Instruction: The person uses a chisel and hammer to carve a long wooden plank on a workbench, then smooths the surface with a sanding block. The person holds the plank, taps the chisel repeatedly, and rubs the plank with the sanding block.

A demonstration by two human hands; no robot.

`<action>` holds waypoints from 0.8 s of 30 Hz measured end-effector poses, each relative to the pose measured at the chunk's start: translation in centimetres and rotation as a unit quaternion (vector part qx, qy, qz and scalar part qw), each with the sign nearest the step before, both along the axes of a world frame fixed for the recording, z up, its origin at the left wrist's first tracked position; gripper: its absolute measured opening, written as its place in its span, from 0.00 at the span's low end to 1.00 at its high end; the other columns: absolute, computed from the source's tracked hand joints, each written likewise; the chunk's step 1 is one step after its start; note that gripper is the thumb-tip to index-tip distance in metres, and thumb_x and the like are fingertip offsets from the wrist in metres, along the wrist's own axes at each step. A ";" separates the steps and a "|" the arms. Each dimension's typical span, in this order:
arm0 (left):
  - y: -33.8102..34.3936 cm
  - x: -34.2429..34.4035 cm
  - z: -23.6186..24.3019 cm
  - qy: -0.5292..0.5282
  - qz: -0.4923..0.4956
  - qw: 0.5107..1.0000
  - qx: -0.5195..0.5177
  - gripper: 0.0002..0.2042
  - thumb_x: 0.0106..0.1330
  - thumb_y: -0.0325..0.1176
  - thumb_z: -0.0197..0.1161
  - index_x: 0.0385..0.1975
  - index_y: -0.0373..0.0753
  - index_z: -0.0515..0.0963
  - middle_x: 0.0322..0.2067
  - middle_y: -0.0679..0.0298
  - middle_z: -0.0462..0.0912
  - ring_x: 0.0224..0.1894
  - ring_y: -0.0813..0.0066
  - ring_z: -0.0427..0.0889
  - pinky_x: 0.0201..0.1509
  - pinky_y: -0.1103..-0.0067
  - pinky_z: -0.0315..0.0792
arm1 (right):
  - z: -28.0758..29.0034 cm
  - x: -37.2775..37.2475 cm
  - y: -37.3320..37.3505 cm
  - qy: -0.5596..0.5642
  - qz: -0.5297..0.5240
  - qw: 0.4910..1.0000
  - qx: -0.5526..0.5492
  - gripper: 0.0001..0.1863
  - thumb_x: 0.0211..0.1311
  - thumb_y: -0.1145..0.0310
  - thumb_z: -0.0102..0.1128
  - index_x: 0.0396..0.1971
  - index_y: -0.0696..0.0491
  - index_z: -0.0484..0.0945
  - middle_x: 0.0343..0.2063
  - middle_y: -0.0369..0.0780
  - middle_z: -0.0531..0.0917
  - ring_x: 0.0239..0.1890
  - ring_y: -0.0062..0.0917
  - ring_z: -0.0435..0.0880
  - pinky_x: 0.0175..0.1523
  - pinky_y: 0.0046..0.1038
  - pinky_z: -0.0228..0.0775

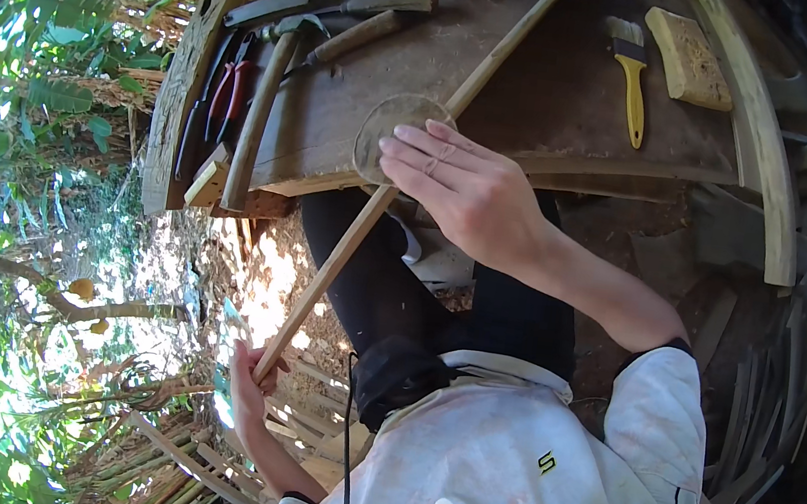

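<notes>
A long, narrow wooden strip [328, 273] runs slantwise from my lap up across the workbench [542, 108]. My left hand [251, 389] is closed around its near end, low on the left. Over the bench's front edge, my right hand [476, 191] holds a thin, round grey-brown disc [370, 137], which looks like a sanding disc, against the strip. The fingers lie close together over the disc, and its left part shows past them. My thumb and the underside of the disc are hidden.
On the bench's left lie a hammer [262, 114], red-handled pliers [230, 90] and a wooden-handled tool [354, 36]. A yellow-handled paintbrush [633, 84] and a wood block [687, 60] lie on the right, beside a curved wooden rail [772, 166]. Loose wood strips [196, 463] lie lower left.
</notes>
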State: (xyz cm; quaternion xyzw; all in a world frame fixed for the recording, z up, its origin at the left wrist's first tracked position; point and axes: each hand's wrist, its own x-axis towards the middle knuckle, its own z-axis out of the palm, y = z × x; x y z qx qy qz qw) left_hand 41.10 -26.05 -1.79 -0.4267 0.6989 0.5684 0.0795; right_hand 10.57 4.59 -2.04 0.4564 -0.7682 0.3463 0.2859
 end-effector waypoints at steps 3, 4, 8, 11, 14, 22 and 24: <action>-1.5 2.2 0.1 0.013 0.018 1.000 0.005 0.44 0.77 0.69 0.33 0.22 0.32 0.80 0.09 0.76 0.58 0.12 0.85 0.51 0.17 0.81 0.44 | 0.9 -4.4 1.9 -0.003 -0.061 0.997 0.039 0.10 0.63 0.73 0.61 0.43 0.52 0.86 0.46 0.40 0.88 0.50 0.33 0.89 0.59 0.34 0.82; -1.9 2.7 0.2 0.008 0.030 1.000 0.003 0.43 0.76 0.69 0.34 0.21 0.32 0.80 0.09 0.76 0.58 0.11 0.86 0.52 0.16 0.82 0.43 | 0.4 -7.0 3.0 0.033 -0.126 0.991 0.008 0.09 0.62 0.74 0.62 0.42 0.52 0.85 0.43 0.39 0.88 0.45 0.34 0.88 0.51 0.32 0.85; -3.2 2.9 -0.3 0.034 0.064 0.997 0.028 0.39 0.76 0.68 0.38 0.22 0.37 0.78 0.09 0.73 0.64 0.08 0.87 0.53 0.12 0.83 0.44 | -0.1 -4.1 0.7 0.038 -0.073 0.996 -0.021 0.09 0.64 0.74 0.59 0.42 0.52 0.85 0.43 0.39 0.88 0.47 0.30 0.89 0.54 0.32 0.85; -2.9 2.5 0.3 0.020 0.061 0.998 0.018 0.43 0.75 0.70 0.36 0.20 0.33 0.78 0.08 0.77 0.57 0.10 0.88 0.48 0.15 0.83 0.40 | 0.1 -2.5 0.0 0.022 0.040 0.999 -0.028 0.09 0.66 0.73 0.60 0.43 0.51 0.86 0.44 0.38 0.89 0.48 0.30 0.89 0.54 0.30 0.84; -3.5 3.4 -0.1 0.031 0.060 0.997 0.029 0.42 0.76 0.69 0.37 0.20 0.33 0.78 0.08 0.78 0.57 0.10 0.88 0.48 0.15 0.83 0.40 | -0.4 -10.0 5.0 0.002 -0.153 0.988 -0.006 0.09 0.68 0.70 0.60 0.43 0.48 0.87 0.44 0.38 0.90 0.46 0.33 0.90 0.57 0.31 0.83; -9.7 9.3 -1.3 0.037 0.082 0.996 -0.005 0.39 0.77 0.66 0.39 0.22 0.34 0.79 0.10 0.73 0.65 0.11 0.87 0.56 0.15 0.83 0.47 | 1.6 -14.2 9.5 -0.069 -0.251 0.965 -0.036 0.13 0.73 0.68 0.59 0.48 0.59 0.86 0.46 0.51 0.87 0.50 0.43 0.87 0.61 0.38 0.78; -11.5 11.5 -1.1 0.046 0.074 0.996 0.011 0.38 0.77 0.64 0.39 0.22 0.34 0.79 0.10 0.73 0.66 0.11 0.86 0.56 0.15 0.83 0.48 | 2.1 -13.9 9.2 -0.088 -0.254 0.962 -0.040 0.14 0.73 0.69 0.58 0.48 0.62 0.85 0.45 0.54 0.86 0.51 0.46 0.86 0.61 0.40 0.78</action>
